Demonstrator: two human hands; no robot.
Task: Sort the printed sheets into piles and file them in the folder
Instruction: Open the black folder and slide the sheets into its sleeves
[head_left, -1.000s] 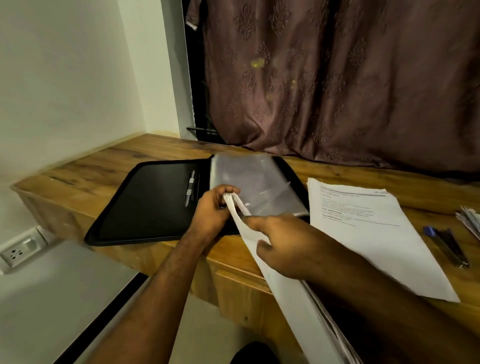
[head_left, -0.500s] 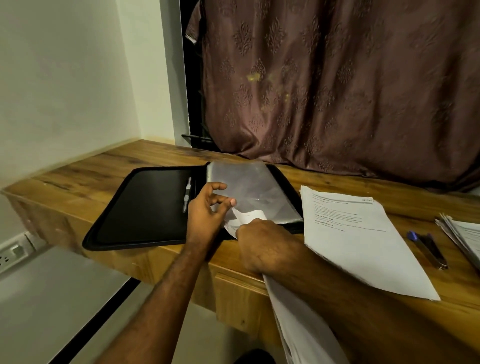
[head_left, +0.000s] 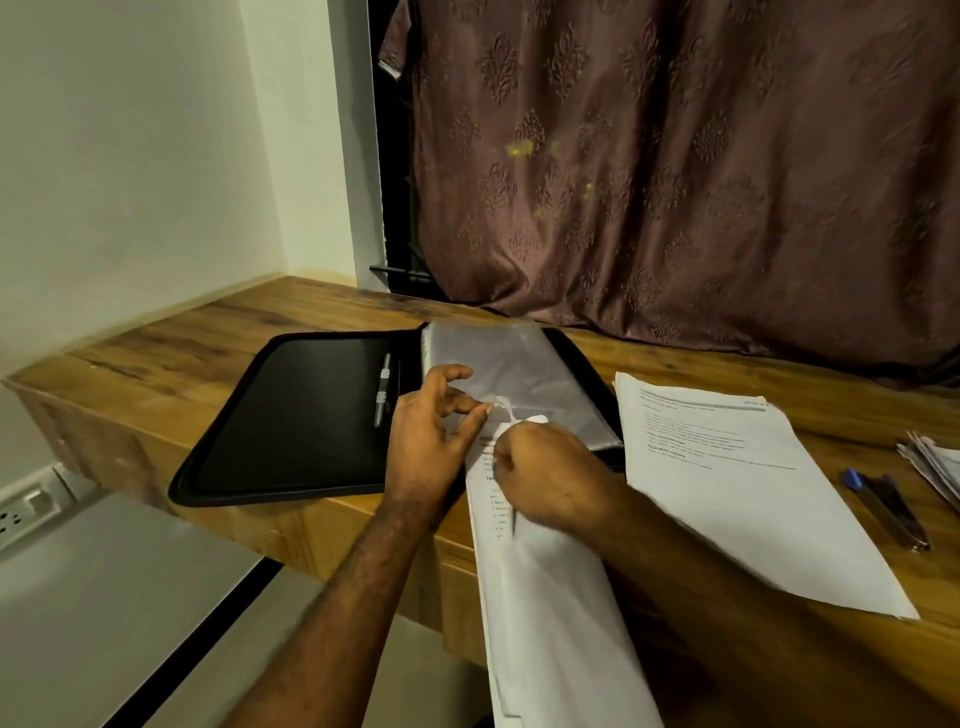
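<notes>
Left hand (head_left: 434, 431): thumb and forefinger pinch the near edge of a clear plastic sleeve (head_left: 511, 374), lifting it; the other fingers are spread and loosely curled above it. Right hand (head_left: 545, 475): curled into a fist around the top end of a stack of printed sheets (head_left: 540, 597), knuckles up, with the stack's top corner poking out at the pinched sleeve edge. The rest of the stack trails back toward the person, hanging past the desk's front edge under the right forearm.

The sleeves belong to an open black zip folder (head_left: 291, 415) lying flat just beyond both hands; its bare left cover sits to the left of the left hand, with a pen (head_left: 383, 389) held in a loop near the spine.

Right of the right hand, a second pile of printed sheets (head_left: 727, 478) lies flat on the wooden desk (head_left: 156, 353). Further right: a blue-capped pen (head_left: 883, 506) and the edge of another paper stack (head_left: 935, 462), cut off by the frame.

Room: brown patterned curtain (head_left: 675, 166) behind the desk, pale wall to the left, wall socket (head_left: 31, 506) low on the far left.
</notes>
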